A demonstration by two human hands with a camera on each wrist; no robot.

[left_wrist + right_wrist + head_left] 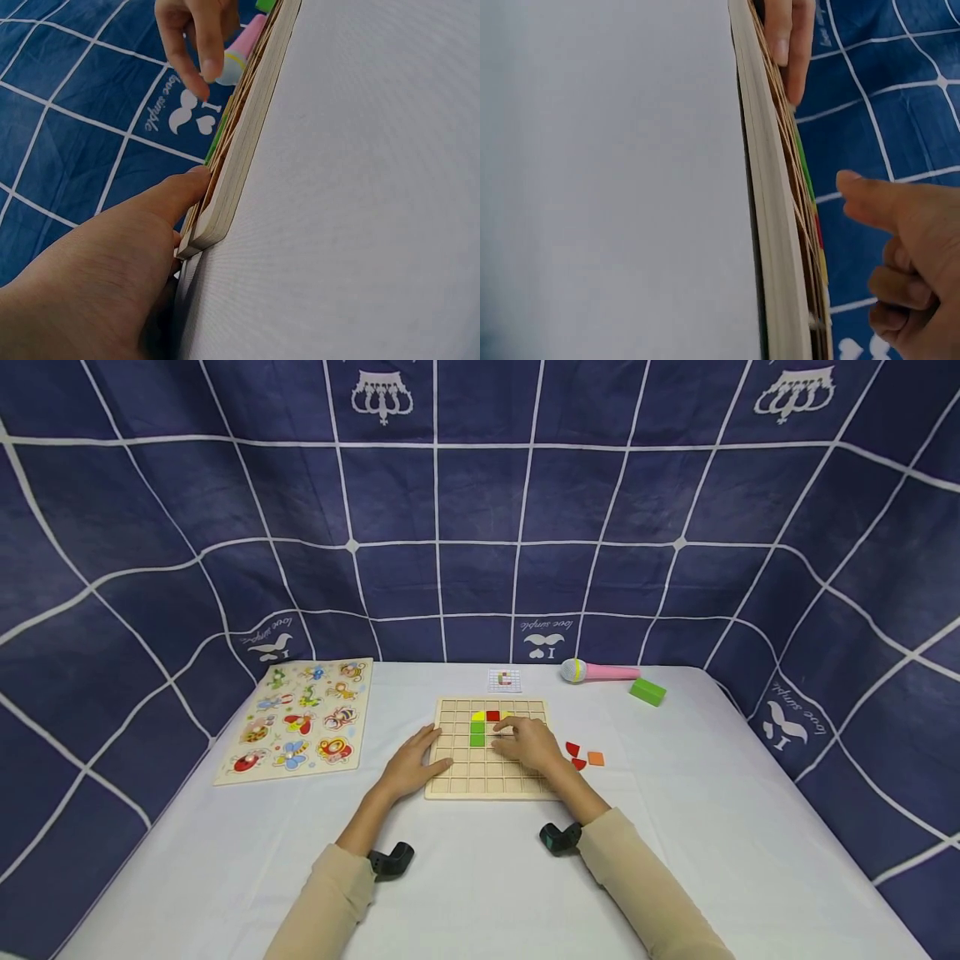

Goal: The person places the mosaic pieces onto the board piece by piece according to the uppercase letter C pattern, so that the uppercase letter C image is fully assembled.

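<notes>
A square wooden grid board [457, 777] lies on the table. On it are two green square tiles [477, 740], a yellow piece [478, 717] above them and a red square tile [492, 716] to the right. Another yellow piece [505, 715] is partly hidden by my right hand [531, 745], which hovers over the board. Its index finger and thumb stand apart with nothing visible between them; its other fingers [900, 289] are curled. My left hand [408, 766] rests along the board's left edge, fingers extended, its thumb [187, 187] touching the rim.
Red pieces [573, 749] and an orange square tile [596, 758] lie right of the board. Behind it is a small pattern card [504, 681]. A pink toy microphone [603, 672] and a green block [647, 692] sit back right; an insect puzzle board [303, 718] lies left.
</notes>
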